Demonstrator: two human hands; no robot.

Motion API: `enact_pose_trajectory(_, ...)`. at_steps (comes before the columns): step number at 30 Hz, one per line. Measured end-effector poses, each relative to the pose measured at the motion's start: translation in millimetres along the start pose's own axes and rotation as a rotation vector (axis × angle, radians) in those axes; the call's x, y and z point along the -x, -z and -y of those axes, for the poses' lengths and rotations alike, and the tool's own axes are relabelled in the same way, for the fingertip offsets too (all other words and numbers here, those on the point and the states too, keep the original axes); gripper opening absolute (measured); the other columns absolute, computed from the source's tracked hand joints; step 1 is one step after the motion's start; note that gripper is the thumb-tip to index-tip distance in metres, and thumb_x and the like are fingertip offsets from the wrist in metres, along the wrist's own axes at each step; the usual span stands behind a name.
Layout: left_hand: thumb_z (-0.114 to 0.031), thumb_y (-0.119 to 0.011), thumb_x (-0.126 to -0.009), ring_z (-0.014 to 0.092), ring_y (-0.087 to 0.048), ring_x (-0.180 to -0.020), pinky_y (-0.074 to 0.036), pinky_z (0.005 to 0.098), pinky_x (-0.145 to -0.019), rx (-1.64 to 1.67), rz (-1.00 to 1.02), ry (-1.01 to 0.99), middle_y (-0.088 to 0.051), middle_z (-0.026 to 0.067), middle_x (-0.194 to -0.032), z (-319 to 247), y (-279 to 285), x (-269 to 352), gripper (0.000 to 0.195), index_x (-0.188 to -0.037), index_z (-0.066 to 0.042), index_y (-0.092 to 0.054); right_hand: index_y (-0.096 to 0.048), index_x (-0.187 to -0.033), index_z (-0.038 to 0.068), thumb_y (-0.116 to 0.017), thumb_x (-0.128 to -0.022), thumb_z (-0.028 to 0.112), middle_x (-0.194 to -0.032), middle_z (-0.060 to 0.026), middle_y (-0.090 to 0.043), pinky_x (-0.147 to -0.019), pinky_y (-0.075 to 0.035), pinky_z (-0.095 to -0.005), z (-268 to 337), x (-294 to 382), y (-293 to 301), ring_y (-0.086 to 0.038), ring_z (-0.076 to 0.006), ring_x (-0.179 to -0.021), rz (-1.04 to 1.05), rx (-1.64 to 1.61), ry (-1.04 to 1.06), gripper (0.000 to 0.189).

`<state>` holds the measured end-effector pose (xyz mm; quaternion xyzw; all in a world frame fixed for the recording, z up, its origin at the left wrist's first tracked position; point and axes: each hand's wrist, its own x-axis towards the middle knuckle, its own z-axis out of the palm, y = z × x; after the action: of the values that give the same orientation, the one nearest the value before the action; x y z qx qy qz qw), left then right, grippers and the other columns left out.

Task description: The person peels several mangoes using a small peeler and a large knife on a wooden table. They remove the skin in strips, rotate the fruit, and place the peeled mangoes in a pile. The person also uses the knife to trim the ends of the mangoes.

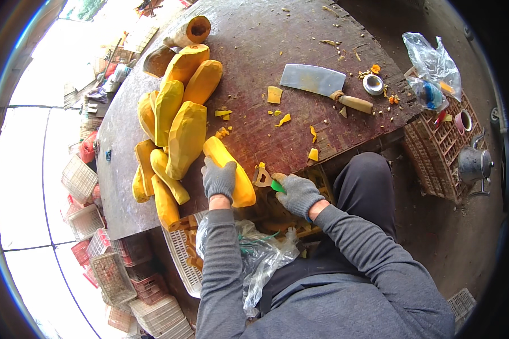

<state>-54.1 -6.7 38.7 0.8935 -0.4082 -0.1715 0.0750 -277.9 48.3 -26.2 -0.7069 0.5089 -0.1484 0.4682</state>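
Note:
My left hand [219,180], in a grey knit glove, grips a peeled orange squash piece [237,180] over the near edge of the wooden table [254,51]. Just to its right, my gloved right hand [297,193] holds a peeler [264,178] by its green handle; the metal head is close to the squash, with yellow bits on it. Left of my left hand lies a pile of peeled squash [187,140]. Two squash pieces with skin on, one showing a hollow end [198,29], lie at the pile's far end. A cleaver [314,79] with a wooden handle rests farther right.
A round metal item [373,84], peel scraps and seeds lie on the table. At right, a crate [437,156] bears a metal kettle [475,163], a cup [463,121] and plastic bags. Below the table are a white basket [180,265] and clear plastic [267,258]. Stacked crates [112,277] stand left.

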Motion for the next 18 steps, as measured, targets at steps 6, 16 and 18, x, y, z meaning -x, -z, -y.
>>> enact_pose_trajectory(6, -0.032, -0.087, -0.076, 0.040, -0.068, -0.110, -0.056, 0.0448, -0.095, 0.100, -0.016, -0.119, -0.064, 0.0272, -0.123, 16.7, -7.3, -14.4, 0.079, -0.137, 0.003, -0.051, -0.060, -0.134, 0.010, -0.069, -0.090, 0.028, -0.107, -0.0223, -0.072, -0.083, -0.055, -0.0519, -1.1, -3.6, -5.5, -0.070, -0.0420, -0.099, -0.018, 0.071, 0.038, 0.049)
enact_pose_trajectory(16, 0.000, -0.050, -0.088, 0.031, -0.066, -0.113, -0.055, 0.0407, -0.100, 1.211, 0.214, -0.053, -0.063, 0.0166, -0.131, 68.7, -24.0, -24.4, 0.062, -0.150, -0.001, -0.050, -0.049, -0.152, 0.007, -0.067, -0.098, 0.033, -0.118, -0.0283, -0.070, -0.091, -0.054, -0.0482, -4.8, -3.2, 13.7, -0.068, -0.0453, -0.108, -0.051, -0.236, -0.060, 0.063)
enact_pose_trajectory(18, -0.003, -0.053, -0.088, 0.031, -0.064, -0.116, -0.053, 0.0380, -0.102, 1.153, 0.108, -0.086, -0.059, 0.0182, -0.138, 66.4, -29.0, -24.1, 0.070, -0.157, -0.003, -0.042, -0.051, -0.151, 0.007, -0.067, -0.098, 0.034, -0.122, -0.0285, -0.069, -0.093, -0.054, -0.0472, -5.4, -4.2, 9.8, -0.067, -0.0456, -0.112, -0.110, -0.264, -0.010, 0.062)
